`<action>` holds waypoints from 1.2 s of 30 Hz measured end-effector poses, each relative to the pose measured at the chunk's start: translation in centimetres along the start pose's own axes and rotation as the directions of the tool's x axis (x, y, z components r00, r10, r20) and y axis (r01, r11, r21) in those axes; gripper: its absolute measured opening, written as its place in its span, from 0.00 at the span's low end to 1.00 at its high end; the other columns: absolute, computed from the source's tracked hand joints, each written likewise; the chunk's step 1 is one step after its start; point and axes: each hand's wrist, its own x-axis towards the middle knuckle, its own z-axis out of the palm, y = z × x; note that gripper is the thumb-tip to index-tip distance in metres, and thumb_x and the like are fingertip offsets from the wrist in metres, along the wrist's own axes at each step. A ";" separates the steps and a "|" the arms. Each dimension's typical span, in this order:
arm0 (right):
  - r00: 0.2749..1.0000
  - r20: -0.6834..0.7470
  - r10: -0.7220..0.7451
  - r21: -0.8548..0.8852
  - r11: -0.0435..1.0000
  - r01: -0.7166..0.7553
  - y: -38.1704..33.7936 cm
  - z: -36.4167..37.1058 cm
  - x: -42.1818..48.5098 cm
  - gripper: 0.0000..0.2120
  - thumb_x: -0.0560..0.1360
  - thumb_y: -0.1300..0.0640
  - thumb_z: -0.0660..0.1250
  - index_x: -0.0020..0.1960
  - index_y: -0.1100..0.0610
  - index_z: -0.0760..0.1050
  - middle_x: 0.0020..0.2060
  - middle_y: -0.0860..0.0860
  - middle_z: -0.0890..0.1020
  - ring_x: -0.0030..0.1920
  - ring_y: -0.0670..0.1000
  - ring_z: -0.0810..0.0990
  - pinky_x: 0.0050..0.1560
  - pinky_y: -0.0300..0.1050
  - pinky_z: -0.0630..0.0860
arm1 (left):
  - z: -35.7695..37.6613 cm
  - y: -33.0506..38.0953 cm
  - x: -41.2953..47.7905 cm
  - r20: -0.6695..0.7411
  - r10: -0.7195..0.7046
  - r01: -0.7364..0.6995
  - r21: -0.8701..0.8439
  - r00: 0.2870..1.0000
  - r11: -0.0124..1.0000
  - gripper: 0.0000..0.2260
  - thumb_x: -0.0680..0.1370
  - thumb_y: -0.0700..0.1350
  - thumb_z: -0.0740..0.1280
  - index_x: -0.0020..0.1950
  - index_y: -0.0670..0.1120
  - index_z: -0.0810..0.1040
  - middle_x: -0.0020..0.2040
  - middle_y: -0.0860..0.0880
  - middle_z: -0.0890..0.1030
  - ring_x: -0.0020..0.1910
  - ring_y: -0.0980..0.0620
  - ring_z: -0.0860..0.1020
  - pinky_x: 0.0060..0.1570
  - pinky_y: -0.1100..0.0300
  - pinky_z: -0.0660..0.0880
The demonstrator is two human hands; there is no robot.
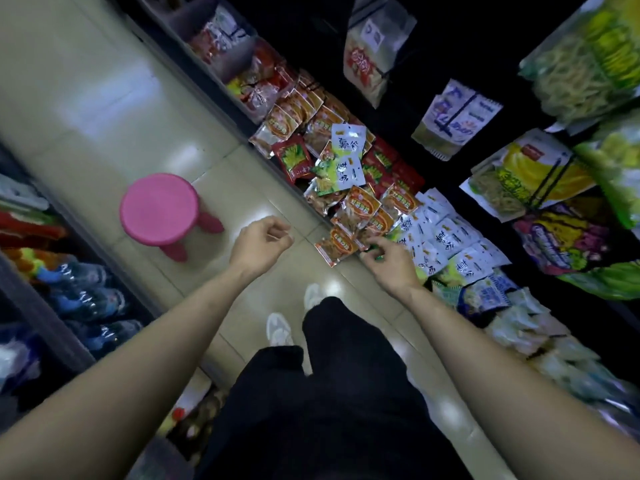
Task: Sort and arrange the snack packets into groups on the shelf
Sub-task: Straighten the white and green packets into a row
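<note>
Starting from the pink stool (160, 209) on the floor and moving rightward, the left hand (263, 241) comes first: it hangs over the tiles between the stool and the shelf (242, 123), fingers curled loosely into a fist with nothing in it, forearm reaching forward from the lower left. Further right of the stool, at the shelf's front lip, lie the orange packets (360, 211), a loose heap with one silver-edged packet (336, 245) jutting over the edge, its long side running roughly along the shelf front. The right hand (388, 256) sits just beyond that packet, fingers bent down and touching the packets at the heap's near edge; something small and green shows under the fingertips (whether it is pinched or merely covered I cannot tell). So the right hand is plainly the nearer one, and the heap lies just up and left of it. Farthest right from the stool, the white packets (446, 237) are already gathered in an overlapping row.
</note>
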 end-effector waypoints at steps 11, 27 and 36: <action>0.980 -0.052 0.191 0.118 0.976 -0.184 -4.1 7.1 18.1 0.17 0.74 0.56 0.68 0.63 0.55 0.79 0.55 0.52 0.84 0.56 0.54 0.81 0.63 0.56 0.76 | -3.1 -1.8 21.3 0.124 0.039 -0.049 0.081 0.992 0.996 0.06 0.75 0.50 0.72 0.51 0.54 0.81 0.43 0.57 0.82 0.45 0.55 0.81 0.47 0.56 0.79; 0.824 -0.230 0.517 0.301 0.843 -0.445 6.2 18.4 36.3 0.15 0.76 0.54 0.70 0.63 0.51 0.79 0.54 0.49 0.82 0.49 0.44 0.78 0.48 0.34 0.75 | 7.3 -13.7 43.8 0.350 0.107 -0.163 0.136 0.931 0.977 0.04 0.75 0.46 0.74 0.48 0.52 0.82 0.40 0.59 0.81 0.43 0.58 0.80 0.49 0.62 0.75; 0.849 -0.253 0.463 0.499 0.814 -0.296 17.6 27.8 49.5 0.26 0.75 0.46 0.71 0.70 0.54 0.73 0.60 0.53 0.82 0.58 0.52 0.81 0.59 0.50 0.78 | 19.1 -21.8 55.0 0.297 0.266 -0.310 0.111 0.917 0.944 0.08 0.76 0.46 0.72 0.55 0.49 0.82 0.48 0.54 0.84 0.48 0.53 0.82 0.54 0.51 0.79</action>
